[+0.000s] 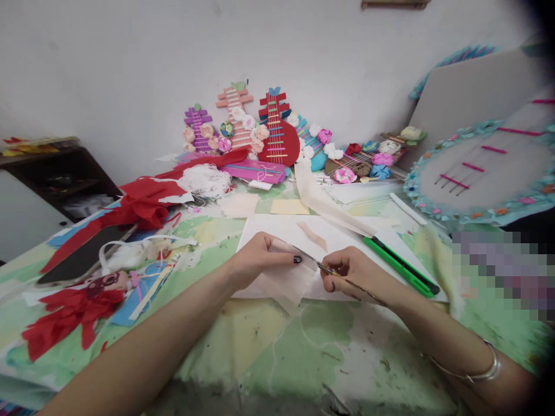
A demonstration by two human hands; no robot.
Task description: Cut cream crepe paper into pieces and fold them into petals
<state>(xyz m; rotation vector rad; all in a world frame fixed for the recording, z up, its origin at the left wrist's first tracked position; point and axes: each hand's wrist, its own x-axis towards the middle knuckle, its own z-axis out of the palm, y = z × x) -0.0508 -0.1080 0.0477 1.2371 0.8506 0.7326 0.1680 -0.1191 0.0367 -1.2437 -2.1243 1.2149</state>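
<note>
My left hand (260,257) pinches a pale pink sheet of thin paper (288,277) near the middle of the table, fingers closed on its edge. My right hand (353,271) is closed round a pair of small scissors (314,261), whose blades point left into the paper beside my left fingertips. Both hands rest over a white sheet (277,228). A silver bangle (479,370) is on my right wrist.
A green utility knife (401,267) lies right of my right hand. Red crepe paper (143,205) and scraps lie at left, with a dark phone (84,254). Colourful craft guitars (277,130) and paper flowers line the back wall. A large round board (485,173) leans at right.
</note>
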